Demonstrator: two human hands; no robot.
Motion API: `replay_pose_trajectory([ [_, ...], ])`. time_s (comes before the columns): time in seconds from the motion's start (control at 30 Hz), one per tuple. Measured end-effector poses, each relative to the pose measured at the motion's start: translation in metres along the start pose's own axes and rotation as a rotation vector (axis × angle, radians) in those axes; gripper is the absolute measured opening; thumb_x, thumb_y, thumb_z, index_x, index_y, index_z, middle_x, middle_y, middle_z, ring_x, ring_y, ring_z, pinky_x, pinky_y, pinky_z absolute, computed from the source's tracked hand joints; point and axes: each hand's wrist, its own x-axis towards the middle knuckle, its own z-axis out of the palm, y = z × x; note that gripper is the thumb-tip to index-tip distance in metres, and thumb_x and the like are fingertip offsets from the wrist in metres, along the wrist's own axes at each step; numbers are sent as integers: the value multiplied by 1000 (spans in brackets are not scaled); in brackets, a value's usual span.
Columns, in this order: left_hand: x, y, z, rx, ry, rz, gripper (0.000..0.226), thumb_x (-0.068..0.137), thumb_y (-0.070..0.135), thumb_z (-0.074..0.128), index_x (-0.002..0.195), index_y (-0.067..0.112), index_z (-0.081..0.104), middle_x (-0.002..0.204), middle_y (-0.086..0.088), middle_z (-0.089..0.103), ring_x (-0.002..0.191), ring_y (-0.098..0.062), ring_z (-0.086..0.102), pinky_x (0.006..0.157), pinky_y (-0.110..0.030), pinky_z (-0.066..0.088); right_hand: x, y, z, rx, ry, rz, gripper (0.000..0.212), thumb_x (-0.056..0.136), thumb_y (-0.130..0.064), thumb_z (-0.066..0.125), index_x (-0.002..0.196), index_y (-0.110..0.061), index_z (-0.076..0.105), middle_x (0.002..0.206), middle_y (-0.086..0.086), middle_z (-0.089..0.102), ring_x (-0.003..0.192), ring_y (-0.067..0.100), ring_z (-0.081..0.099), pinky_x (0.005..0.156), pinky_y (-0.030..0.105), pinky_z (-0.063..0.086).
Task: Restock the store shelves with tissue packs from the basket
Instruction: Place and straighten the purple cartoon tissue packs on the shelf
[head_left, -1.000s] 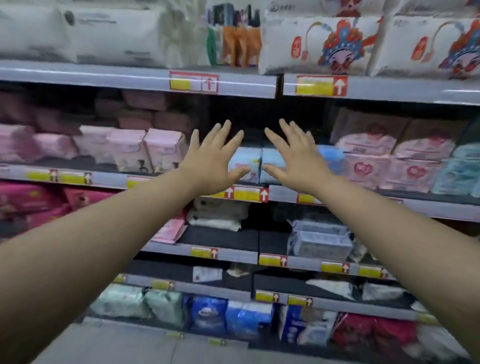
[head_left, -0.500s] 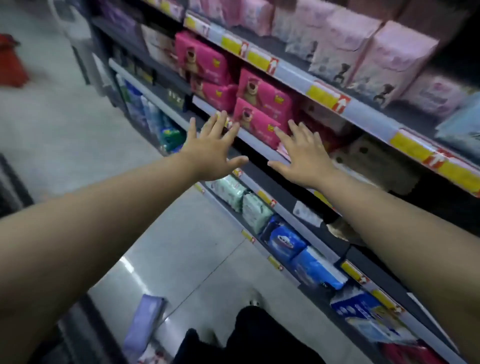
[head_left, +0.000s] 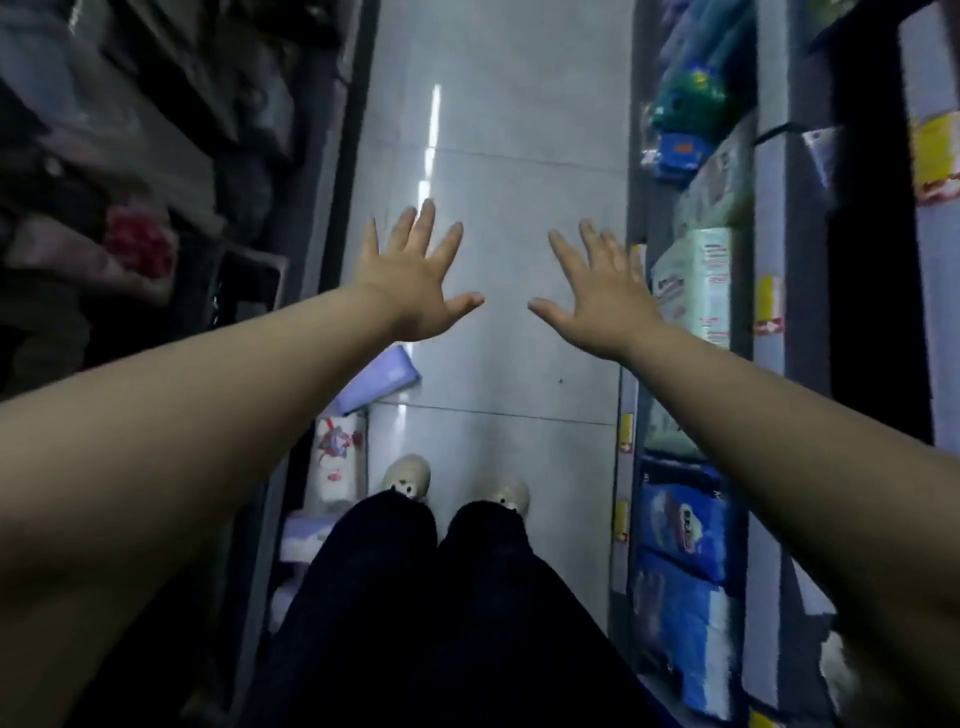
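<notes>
- Hands: the left hand (head_left: 410, 283) and the right hand (head_left: 605, 299) are both spread flat with straight fingers above the aisle floor (head_left: 509, 156), and neither holds anything.
- Tissue packs: a lavender pack (head_left: 382, 376) and a white printed pack (head_left: 335, 460) sit low on the left, near the person's shoes (head_left: 405, 475). Blur and the left arm hide whether a basket holds them.
- Shelves: the right-hand shelf (head_left: 774, 415) carries a pale green pack (head_left: 696, 280) and blue packs (head_left: 685, 525).
- Progress: with both hands empty and packs waiting on the left, restocking looks unfinished. The next pack has yet to be picked up and shelved.
</notes>
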Motion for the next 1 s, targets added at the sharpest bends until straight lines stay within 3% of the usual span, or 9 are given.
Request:
replay_pose_trajectory([
  [0.2,20,-70,135,-103,-180,-246,84,93,71,21,155,25,-11,161,-10,-21,149,-25,-17,114,-58,-12,83,-77,125,15,-199,-212,80,95,-64,37,157,-28,0,164,10,-6,151,30,-5,120,50,0],
  [0.53,68,-141,380,-277,-342,-421,88,90,74,22,155,25,-10,162,-11,-18,150,-26,-15,114,-58,-12,173,-143,372,-70,-433,-347,82,94,-64,39,157,-28,1,164,10,-3,151,30,0,119,52,5],
  [0.7,114,-161,492,-425,-370,-479,90,92,71,31,155,24,-14,160,-13,-23,149,-28,-17,119,-49,-7,221,-152,484,97,-444,-176,90,92,-61,47,157,-20,0,164,11,4,151,31,5,120,48,12],
  [0.8,153,-174,551,-669,-256,-601,98,93,62,45,154,14,-14,161,-19,-16,150,-32,-11,121,-39,0,258,-153,541,350,-406,47,96,91,-54,56,156,-11,2,161,13,16,148,30,17,120,42,18],
  [0.9,197,-187,598,-1066,-82,-818,99,93,47,57,153,1,-6,162,-19,9,149,-30,15,120,-31,16,295,-153,587,516,-378,153,90,90,-50,60,154,-7,15,154,12,32,141,30,34,116,38,28],
  [1.0,223,-194,622,-1385,45,-1075,78,93,44,58,149,4,20,149,-11,39,132,-26,45,103,-28,38,316,-158,615,753,-336,257,66,91,-46,61,140,-10,37,134,7,51,112,20,54,100,30,42],
])
